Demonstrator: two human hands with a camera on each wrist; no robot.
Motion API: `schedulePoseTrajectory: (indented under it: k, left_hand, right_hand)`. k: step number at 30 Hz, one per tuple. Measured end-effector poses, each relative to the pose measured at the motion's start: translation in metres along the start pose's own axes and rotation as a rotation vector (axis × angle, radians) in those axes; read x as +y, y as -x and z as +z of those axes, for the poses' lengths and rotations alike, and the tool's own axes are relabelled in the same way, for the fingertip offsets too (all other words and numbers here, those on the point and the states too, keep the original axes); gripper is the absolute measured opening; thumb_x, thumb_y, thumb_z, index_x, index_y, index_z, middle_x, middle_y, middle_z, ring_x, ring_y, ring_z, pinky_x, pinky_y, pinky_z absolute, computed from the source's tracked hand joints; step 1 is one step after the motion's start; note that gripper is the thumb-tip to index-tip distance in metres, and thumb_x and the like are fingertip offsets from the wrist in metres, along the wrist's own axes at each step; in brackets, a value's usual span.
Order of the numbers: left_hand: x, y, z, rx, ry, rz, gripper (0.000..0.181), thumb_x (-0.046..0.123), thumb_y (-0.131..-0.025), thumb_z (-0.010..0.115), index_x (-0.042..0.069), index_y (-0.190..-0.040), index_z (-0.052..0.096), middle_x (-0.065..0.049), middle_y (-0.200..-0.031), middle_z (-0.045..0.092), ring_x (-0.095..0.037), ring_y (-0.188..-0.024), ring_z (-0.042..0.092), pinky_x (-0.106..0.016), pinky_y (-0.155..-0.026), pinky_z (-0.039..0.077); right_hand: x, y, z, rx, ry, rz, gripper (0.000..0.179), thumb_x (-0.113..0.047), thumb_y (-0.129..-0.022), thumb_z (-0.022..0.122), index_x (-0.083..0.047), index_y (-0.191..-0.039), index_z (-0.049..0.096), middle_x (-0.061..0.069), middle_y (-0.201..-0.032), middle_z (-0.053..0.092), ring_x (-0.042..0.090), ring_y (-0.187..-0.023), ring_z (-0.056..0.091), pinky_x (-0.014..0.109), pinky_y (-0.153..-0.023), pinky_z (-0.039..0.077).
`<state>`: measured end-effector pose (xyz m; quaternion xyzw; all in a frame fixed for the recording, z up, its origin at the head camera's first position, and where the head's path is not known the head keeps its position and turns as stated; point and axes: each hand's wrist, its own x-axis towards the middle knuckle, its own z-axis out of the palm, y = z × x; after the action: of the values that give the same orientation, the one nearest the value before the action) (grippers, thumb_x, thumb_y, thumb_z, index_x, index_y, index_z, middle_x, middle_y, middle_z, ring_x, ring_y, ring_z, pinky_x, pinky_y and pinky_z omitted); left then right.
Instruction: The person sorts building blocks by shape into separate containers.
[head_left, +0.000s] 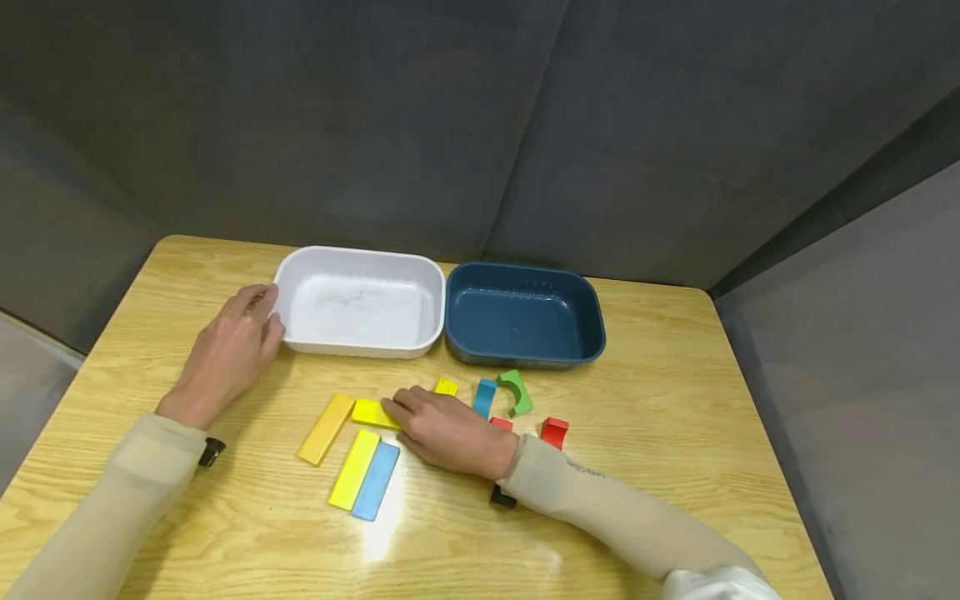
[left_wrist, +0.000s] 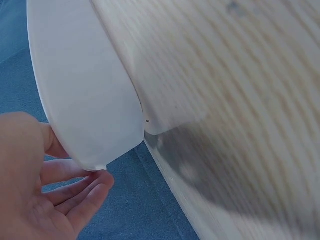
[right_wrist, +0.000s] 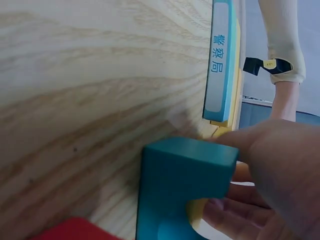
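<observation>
My left hand (head_left: 232,346) grips the left end of a white plastic bin (head_left: 358,343). In the left wrist view, thumb and fingers (left_wrist: 82,207) close round its rim. My right hand (head_left: 453,429) reaches across the table and holds the right end of a flat yellow block (head_left: 369,413), the fingers partly covering it. A yellow block (head_left: 349,471) and a light blue block (head_left: 377,482) lie side by side nearer me, with an orange-yellow block (head_left: 326,429) to their left. In the right wrist view a blue arch block (right_wrist: 175,167) hides part of the fingers.
A dark blue bin (head_left: 525,360) stands against the white bin's right side. Around my right hand lie a small yellow block (head_left: 446,387), a green arch block (head_left: 516,392), a red block (head_left: 555,432) and another red block (head_left: 501,424). Grey panels (head_left: 337,125) enclose the wooden table (head_left: 660,467).
</observation>
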<state>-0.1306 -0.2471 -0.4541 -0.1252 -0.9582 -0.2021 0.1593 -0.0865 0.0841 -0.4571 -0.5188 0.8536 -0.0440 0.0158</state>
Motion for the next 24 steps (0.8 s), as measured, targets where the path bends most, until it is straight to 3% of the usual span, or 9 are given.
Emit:
schedulePoseTrajectory:
  k: [10,24]
  left_hand:
    - [0.0,-0.0002,-0.0007,-0.015,0.008,-0.02,0.049,0.008,-0.106,0.054,-0.016,-0.148,0.052,-0.037,-0.147,0.052,-0.055,-0.131,0.056,-0.07,-0.095,0.055]
    - [0.0004,0.0,-0.0006,-0.007,0.014,-0.014,0.048,0.007,-0.105,0.054,-0.016,-0.148,0.053,-0.037,-0.146,0.053,-0.054,-0.13,0.057,-0.069,-0.095,0.056]
  right_hand:
    - [-0.0032,0.0006,0.0016,0.046,0.053,-0.012,0.033,-0.008,-0.109,0.059,-0.006,-0.142,0.064,0.007,-0.119,0.068,0.019,-0.102,0.067,0.026,-0.079,0.062]
    - [-0.0003,0.0034,-0.0004,0.072,0.022,0.015,0.037,-0.002,-0.105,0.063,-0.009,-0.141,0.067,0.01,-0.128,0.067,0.021,-0.112,0.068,0.03,-0.085,0.064]
